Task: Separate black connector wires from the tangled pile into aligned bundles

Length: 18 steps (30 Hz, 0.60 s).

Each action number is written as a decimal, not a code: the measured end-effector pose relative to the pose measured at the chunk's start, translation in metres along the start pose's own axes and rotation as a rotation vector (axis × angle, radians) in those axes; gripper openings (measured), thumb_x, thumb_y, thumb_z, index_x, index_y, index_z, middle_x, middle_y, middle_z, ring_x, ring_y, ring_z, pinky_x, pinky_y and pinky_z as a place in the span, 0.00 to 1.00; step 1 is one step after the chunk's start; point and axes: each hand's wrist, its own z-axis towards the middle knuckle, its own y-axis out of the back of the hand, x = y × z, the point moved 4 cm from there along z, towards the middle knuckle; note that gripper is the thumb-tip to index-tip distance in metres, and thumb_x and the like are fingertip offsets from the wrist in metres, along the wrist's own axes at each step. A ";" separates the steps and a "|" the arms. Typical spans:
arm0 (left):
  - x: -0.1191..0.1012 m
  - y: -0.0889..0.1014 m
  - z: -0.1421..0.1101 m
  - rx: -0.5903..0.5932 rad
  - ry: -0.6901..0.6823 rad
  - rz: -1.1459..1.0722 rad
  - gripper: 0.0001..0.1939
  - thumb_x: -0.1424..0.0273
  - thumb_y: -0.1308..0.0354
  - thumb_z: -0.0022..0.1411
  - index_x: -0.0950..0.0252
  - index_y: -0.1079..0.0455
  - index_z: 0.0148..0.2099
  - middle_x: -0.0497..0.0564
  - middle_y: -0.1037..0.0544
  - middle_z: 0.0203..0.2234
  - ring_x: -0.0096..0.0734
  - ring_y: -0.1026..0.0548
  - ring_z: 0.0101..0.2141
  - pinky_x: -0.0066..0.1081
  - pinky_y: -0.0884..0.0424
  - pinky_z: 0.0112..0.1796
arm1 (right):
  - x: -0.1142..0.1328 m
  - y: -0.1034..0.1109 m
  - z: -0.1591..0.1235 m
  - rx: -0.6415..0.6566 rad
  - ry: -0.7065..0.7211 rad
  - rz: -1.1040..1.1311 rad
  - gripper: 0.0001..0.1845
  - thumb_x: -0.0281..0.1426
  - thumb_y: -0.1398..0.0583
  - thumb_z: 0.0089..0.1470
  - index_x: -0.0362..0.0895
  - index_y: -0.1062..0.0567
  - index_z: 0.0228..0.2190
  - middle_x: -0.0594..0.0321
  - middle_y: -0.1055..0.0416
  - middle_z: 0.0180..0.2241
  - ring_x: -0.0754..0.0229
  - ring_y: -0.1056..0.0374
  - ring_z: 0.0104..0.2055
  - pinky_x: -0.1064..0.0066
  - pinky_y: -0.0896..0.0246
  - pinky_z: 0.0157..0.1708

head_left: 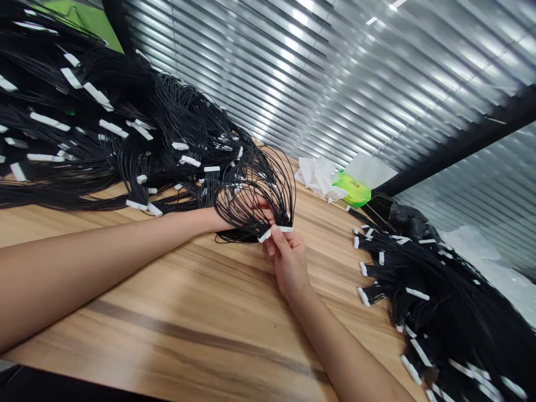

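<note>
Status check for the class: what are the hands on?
Left hand gripping looped black wires. Right hand pinching white plastic connector strip. Black wire heaps either side.

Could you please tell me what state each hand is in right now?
Left hand: closed, holding looped black wires.
Right hand: pinching a white plastic connector.

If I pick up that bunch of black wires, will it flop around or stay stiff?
The black wires will probably flop, since they curve into loose loops past the left hand. Each looks thin and light. The white plastic plug in the right hand seems stiffer, because it looks straight and flat.
</note>
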 end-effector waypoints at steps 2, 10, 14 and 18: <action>0.011 -0.002 0.006 0.018 0.000 -0.043 0.04 0.76 0.41 0.51 0.67 0.30 0.24 0.47 0.25 0.19 0.27 0.30 0.22 0.27 0.32 0.25 | 0.002 0.003 0.002 -0.068 0.031 -0.035 0.19 0.43 0.36 0.50 0.43 0.32 0.19 0.73 0.43 0.15 0.68 0.50 0.20 0.72 0.55 0.24; 0.012 0.022 0.005 -0.124 0.089 -0.090 0.08 0.71 0.39 0.50 0.66 0.28 0.35 0.45 0.28 0.24 0.17 0.40 0.19 0.23 0.45 0.21 | 0.010 0.020 0.007 -0.403 0.113 -0.017 0.16 0.42 0.35 0.45 0.44 0.28 0.28 0.72 0.40 0.20 0.68 0.49 0.22 0.73 0.53 0.24; 0.005 0.034 0.002 -0.319 0.039 -0.189 0.10 0.71 0.40 0.50 0.64 0.32 0.38 0.47 0.27 0.34 0.17 0.39 0.21 0.24 0.44 0.23 | 0.009 0.025 0.009 -0.468 0.117 -0.023 0.17 0.44 0.35 0.45 0.43 0.28 0.28 0.72 0.40 0.20 0.68 0.48 0.22 0.73 0.52 0.23; -0.011 0.030 -0.007 -0.409 -0.192 0.203 0.06 0.69 0.39 0.54 0.64 0.32 0.33 0.45 0.29 0.30 0.23 0.35 0.29 0.26 0.38 0.32 | 0.008 0.025 0.009 -0.458 0.099 0.004 0.18 0.43 0.34 0.43 0.43 0.26 0.30 0.71 0.39 0.21 0.68 0.48 0.22 0.73 0.52 0.23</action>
